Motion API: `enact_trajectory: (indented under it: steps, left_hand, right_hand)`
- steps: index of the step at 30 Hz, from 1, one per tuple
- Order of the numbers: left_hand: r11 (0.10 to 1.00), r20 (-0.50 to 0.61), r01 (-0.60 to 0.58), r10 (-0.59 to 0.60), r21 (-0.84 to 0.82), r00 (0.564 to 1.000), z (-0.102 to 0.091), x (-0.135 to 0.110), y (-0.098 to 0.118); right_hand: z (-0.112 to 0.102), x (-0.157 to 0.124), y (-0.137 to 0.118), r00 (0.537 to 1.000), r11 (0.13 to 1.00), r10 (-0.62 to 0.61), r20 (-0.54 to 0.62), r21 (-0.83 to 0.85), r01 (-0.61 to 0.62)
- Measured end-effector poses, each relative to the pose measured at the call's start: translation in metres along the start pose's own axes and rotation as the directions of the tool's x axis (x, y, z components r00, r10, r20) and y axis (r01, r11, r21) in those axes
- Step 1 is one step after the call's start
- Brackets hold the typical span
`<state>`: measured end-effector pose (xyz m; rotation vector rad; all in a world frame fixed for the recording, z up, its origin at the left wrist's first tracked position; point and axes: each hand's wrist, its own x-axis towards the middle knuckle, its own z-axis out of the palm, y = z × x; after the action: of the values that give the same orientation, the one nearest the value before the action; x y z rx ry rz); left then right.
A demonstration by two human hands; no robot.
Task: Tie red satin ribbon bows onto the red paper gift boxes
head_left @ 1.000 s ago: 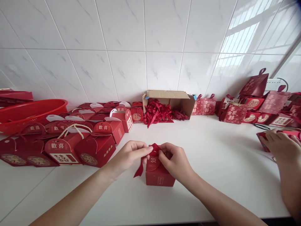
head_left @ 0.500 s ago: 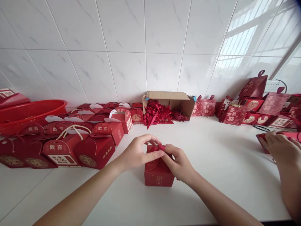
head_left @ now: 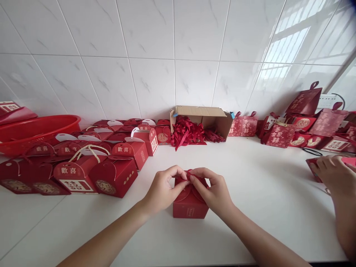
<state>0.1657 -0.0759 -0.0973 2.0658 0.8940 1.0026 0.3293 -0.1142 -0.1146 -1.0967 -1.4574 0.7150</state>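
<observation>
Both hands now pinch ribbon (head_left: 190,177) lower atop red box (head_left: 190,207).

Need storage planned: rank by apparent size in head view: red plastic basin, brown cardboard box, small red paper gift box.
1. red plastic basin, partly hidden.
2. brown cardboard box.
3. small red paper gift box, though nearest.
</observation>
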Motion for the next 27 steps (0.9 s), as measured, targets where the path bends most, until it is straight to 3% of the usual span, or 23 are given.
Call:
enact_trajectory:
  steps: [7, 15, 17, 20, 24, 27]
  left_hand:
    - [0.969, -0.130, -0.192, 0.213, 0.153, 0.968, 0.008, -0.005, -0.004]
    - [0.938, -0.161, -0.252, 0.294, 0.240, 0.942, 0.012, -0.006, -0.006]
    - [0.931, -0.176, -0.257, 0.307, 0.260, 0.935, 0.014, -0.005, -0.006]
    - [0.927, -0.191, -0.255, 0.312, 0.274, 0.931, 0.017, -0.004, -0.005]
    - [0.973, -0.199, -0.183, 0.208, 0.137, 0.958, 0.022, -0.004, -0.006]
    - [0.992, -0.263, -0.114, 0.098, -0.045, 0.960, 0.023, -0.003, -0.007]
  right_hand:
    - [-0.002, -0.007, -0.003, 0.985, 0.942, -0.175, 0.010, -0.289, 0.170]
    - [-0.003, -0.006, 0.002, 0.973, 0.911, -0.228, -0.027, -0.359, 0.204]
    - [-0.004, -0.004, 0.000, 0.987, 0.933, -0.160, -0.024, -0.329, 0.143]
    - [-0.007, 0.001, -0.006, 0.998, 0.979, 0.050, 0.042, -0.199, -0.041]
    - [-0.012, 0.005, -0.012, 0.931, 0.946, 0.265, 0.253, 0.117, -0.301]
    - [-0.012, 0.004, -0.010, 0.913, 0.885, 0.308, 0.269, 0.271, -0.379]
